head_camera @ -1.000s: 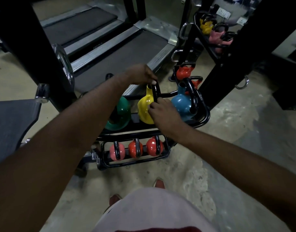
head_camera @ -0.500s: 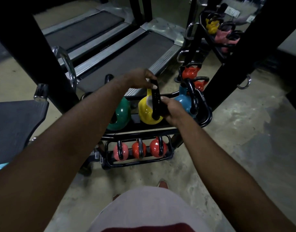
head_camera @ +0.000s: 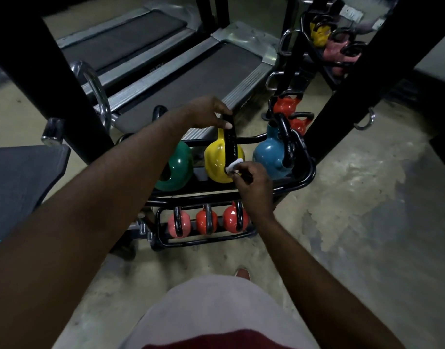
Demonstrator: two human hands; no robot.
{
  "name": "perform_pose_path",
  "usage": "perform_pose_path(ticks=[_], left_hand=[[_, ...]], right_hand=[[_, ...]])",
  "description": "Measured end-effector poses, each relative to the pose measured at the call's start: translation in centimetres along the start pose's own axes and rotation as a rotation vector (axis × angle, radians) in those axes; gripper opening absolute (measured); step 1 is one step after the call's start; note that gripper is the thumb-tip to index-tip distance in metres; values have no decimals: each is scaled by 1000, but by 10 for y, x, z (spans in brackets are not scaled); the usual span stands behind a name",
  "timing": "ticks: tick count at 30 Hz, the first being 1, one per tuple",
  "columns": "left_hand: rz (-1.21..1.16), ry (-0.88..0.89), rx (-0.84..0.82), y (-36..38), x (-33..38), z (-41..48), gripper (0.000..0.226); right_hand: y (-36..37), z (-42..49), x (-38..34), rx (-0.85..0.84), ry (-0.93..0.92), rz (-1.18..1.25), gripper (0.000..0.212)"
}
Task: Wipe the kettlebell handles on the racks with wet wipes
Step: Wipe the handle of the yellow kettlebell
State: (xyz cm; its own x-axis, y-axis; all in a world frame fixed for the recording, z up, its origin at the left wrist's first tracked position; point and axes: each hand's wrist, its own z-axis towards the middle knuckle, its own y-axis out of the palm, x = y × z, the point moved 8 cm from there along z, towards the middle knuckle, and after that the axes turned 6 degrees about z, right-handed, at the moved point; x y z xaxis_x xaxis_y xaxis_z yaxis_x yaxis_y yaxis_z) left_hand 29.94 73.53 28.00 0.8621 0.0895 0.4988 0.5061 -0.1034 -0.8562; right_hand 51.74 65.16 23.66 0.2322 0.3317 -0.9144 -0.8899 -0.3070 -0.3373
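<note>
Kettlebell handles, one rack, catalogued outward from the yellow kettlebell (head_camera: pixel 216 159), which sits in the middle of the upper tier of the black rack (head_camera: pixel 310 170).

1. Nearer than the yellow kettlebell, on the lower tier: three small kettlebells (head_camera: pixel 206 222), pink to red, handles up and side by side. No hand is on them, and nothing shows whether they have been wiped.
2. At the near foot of the yellow kettlebell: right hand (head_camera: pixel 251 182), fingers curled and pinching a folded white wet wipe (head_camera: pixel 234 165). The wipe is pressed against the lower end of the black handle (head_camera: pixel 230 144), probably so that one stroke can run its whole length.
3. On top of the yellow kettlebell: left hand (head_camera: pixel 208 112), fingers closed over the crown of the same handle, thumb lying down its face. Judged purpose: to steady the bell against the wipe's push.
4. Just left of the yellow kettlebell: green kettlebell (head_camera: pixel 178 170), partly hidden by the left forearm. Just right: blue kettlebell (head_camera: pixel 269 157), handle upright, untouched.
5. Beyond the yellow kettlebell: treadmill deck (head_camera: pixel 186 79) on the floor.
6. Far beyond and to the right: red kettlebells (head_camera: pixel 285 105) low down, and a second rack (head_camera: pixel 327 70) holding yellow and pink ones. All of this is blurred.
</note>
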Motion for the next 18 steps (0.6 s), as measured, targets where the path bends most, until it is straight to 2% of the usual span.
perform_pose_path(ticks=[3, 6, 10, 13, 16, 18], left_hand=[[9, 2, 24, -1, -1, -3, 50], [-6, 24, 28, 1, 0, -2, 49], [-3, 17, 41, 1, -1, -4, 50], [-22, 13, 57, 2, 0, -5, 51], [-49, 23, 67, 3, -1, -5, 50], [-49, 8, 64, 4, -4, -7, 50]], right_hand=[[12, -1, -9, 19, -213, -248, 22], [32, -1, -19, -64, -441, -553, 35], [43, 12, -45, -34, -546, -769, 32], [32, 20, -46, 50, -432, -611, 27], [13, 5, -14, 139, -188, -258, 25], [7, -5, 11, 119, 8, -49, 25]])
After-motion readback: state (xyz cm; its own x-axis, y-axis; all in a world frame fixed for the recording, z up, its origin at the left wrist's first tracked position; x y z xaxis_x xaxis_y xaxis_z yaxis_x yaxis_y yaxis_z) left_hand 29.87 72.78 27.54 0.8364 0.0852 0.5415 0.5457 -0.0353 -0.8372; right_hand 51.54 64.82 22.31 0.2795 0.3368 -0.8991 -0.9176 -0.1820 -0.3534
